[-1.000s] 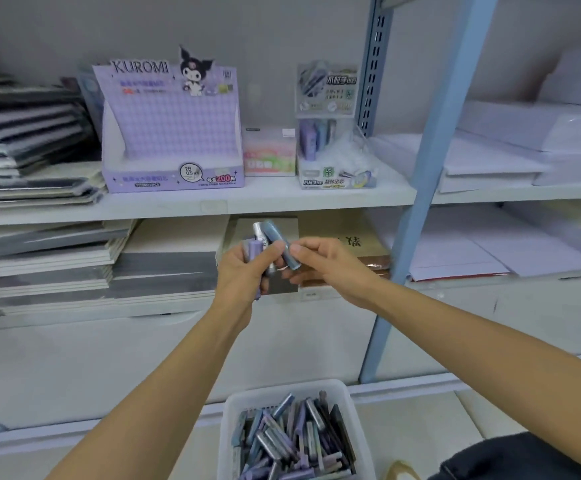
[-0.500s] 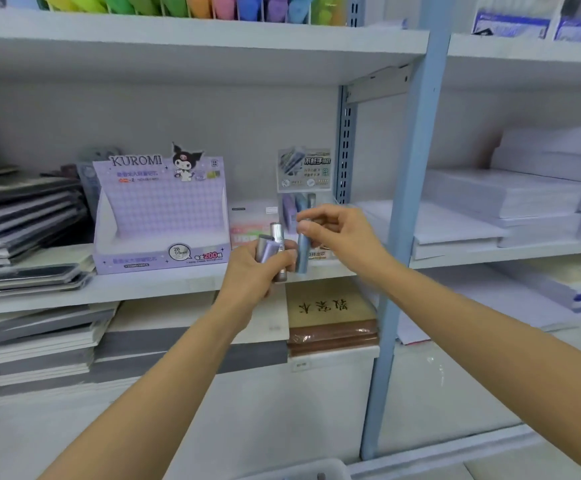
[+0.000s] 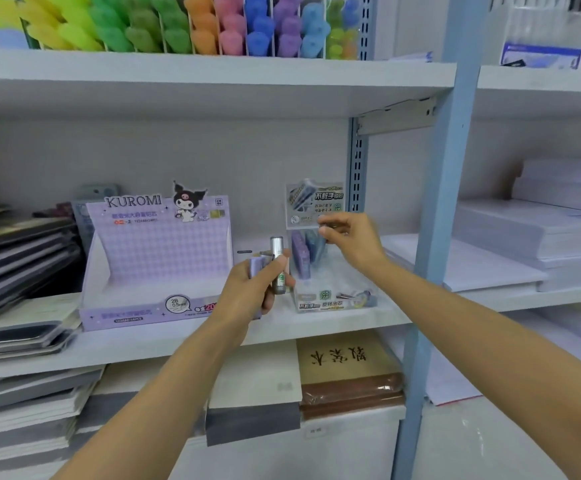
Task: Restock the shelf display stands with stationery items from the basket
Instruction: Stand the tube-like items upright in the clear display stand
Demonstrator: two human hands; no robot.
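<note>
Shelf board [image 3: 178, 337], mid level, w/ both hands up in front of it. L hand [image 3: 247, 292] curled round a small upright bunch of lead-refill tubes: silver tube [image 3: 277, 249] sticks up past the thumb, lilac tube [image 3: 256, 266] just left of it. R hand [image 3: 354, 242] is higher and to the right, fingertips bunched in a pinch on the top of a blue tube [image 3: 319, 249]. That tube stands in the clear display stand [image 3: 334, 301], beside purple tubes [image 3: 300, 252]. Stand sits just right of the KUROMI display box [image 3: 157, 251]. Paper reams [image 3: 524, 237] lie right of the blue upright [image 3: 444, 202]; notebook stacks [image 3: 15, 258] far left; coloured highlighters [image 3: 178, 26] on top shelf.
</note>
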